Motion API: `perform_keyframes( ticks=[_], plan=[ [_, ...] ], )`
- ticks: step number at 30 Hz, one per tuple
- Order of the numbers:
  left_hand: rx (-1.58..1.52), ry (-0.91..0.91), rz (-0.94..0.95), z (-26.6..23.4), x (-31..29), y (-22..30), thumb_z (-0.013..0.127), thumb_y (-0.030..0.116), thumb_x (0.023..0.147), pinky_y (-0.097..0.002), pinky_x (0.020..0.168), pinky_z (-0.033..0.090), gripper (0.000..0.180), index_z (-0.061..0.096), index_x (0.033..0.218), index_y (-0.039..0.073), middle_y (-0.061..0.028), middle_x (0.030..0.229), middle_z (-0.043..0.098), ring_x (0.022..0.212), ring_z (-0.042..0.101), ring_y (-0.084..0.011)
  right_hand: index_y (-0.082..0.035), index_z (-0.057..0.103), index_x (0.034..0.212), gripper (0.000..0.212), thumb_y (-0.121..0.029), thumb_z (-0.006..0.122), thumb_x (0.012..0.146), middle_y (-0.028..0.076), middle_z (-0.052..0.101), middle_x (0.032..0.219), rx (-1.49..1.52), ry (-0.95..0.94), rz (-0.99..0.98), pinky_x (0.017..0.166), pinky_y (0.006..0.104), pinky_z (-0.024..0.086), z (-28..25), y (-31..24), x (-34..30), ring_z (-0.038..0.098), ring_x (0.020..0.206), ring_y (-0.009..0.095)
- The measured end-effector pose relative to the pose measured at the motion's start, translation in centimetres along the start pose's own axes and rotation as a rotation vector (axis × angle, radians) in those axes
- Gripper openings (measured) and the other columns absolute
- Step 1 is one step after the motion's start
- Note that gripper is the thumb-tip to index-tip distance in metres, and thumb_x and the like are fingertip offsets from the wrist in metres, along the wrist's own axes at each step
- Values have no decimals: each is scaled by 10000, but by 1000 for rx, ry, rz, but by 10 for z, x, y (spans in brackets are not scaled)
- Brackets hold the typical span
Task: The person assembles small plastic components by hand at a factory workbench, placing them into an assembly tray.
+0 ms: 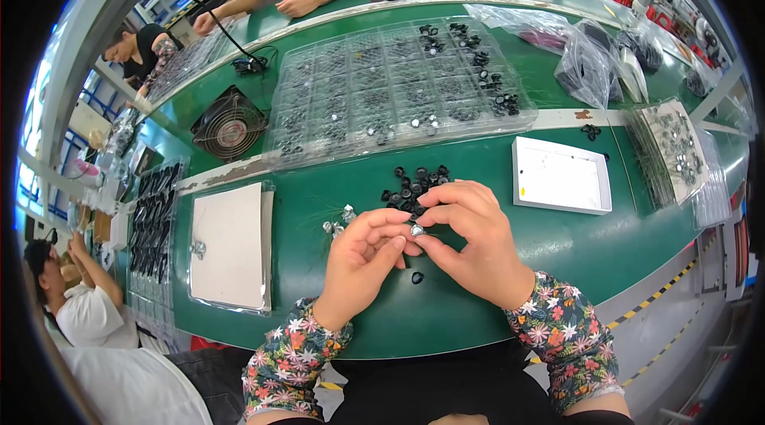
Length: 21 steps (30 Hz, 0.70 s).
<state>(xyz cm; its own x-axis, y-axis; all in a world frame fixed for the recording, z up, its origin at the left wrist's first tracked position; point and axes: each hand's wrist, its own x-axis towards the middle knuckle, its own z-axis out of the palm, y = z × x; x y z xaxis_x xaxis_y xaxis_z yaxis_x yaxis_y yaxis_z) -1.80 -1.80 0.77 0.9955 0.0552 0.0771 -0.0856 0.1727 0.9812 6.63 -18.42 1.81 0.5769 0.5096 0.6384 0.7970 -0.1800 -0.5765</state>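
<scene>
Over the green bench, both hands meet at a small round silver part with a dark rim (pixel 417 230). My right hand (pixel 474 234) pinches it between thumb and index finger. My left hand (pixel 366 258) is curled, its thumb and fingertips closed against the part's left side. Just beyond the fingers lies a pile of small round black parts (pixel 416 186), partly hidden by my hands. One loose black piece (pixel 417 278) rests on the bench nearer to me. Left of the pile are several small silver pieces with thin wires (pixel 348 214).
A large clear compartment tray (pixel 382 90) holding small parts spans the back. Beside it stands a black fan (pixel 230 126). A white box (pixel 561 176) lies right, a board in clear plastic (pixel 229 250) left. Co-workers sit at the far side and left; one person's hand (pixel 299 3) rests on the far bench.
</scene>
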Motion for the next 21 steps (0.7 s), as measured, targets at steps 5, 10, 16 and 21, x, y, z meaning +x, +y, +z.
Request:
perform_keyframes(
  ticks=[5, 10, 16, 21],
  plan=[
    [-30, -21, 8, 1, 0, 1, 511, 6, 933, -230, 681, 495, 283, 498, 1215, 22, -77, 1039, 633, 893, 638, -138, -74, 600, 846, 226, -70, 746, 674, 46, 619, 1000, 11, 23, -29, 905, 419, 442, 1, 0, 1, 594, 932, 255],
    [9, -10, 36, 3, 0, 2, 495, 1, 935, -228, 676, 494, 294, 481, 1229, 18, -79, 1042, 632, 888, 636, -136, -65, 604, 846, 211, -53, 737, 683, 52, 640, 1009, 63, 52, -22, 873, 400, 469, 1, 3, 1, 608, 924, 260],
    [294, 38, 99, 7, 7, -15, 566, -14, 883, -223, 657, 486, 203, 602, 1080, 20, -74, 998, 643, 847, 629, -111, -20, 637, 882, 185, 24, 699, 713, 118, 647, 1064, 222, 130, 131, 796, 319, 519, -10, 6, 5, 644, 934, 247],
    [839, -43, 324, 15, 14, -17, 667, 22, 775, -368, 682, 505, 221, 649, 995, 21, -118, 922, 605, 801, 609, -290, -12, 635, 890, 193, 23, 698, 711, 129, 648, 1064, 258, 181, 123, 810, 318, 513, -12, 14, 9, 643, 940, 251]
  ],
)
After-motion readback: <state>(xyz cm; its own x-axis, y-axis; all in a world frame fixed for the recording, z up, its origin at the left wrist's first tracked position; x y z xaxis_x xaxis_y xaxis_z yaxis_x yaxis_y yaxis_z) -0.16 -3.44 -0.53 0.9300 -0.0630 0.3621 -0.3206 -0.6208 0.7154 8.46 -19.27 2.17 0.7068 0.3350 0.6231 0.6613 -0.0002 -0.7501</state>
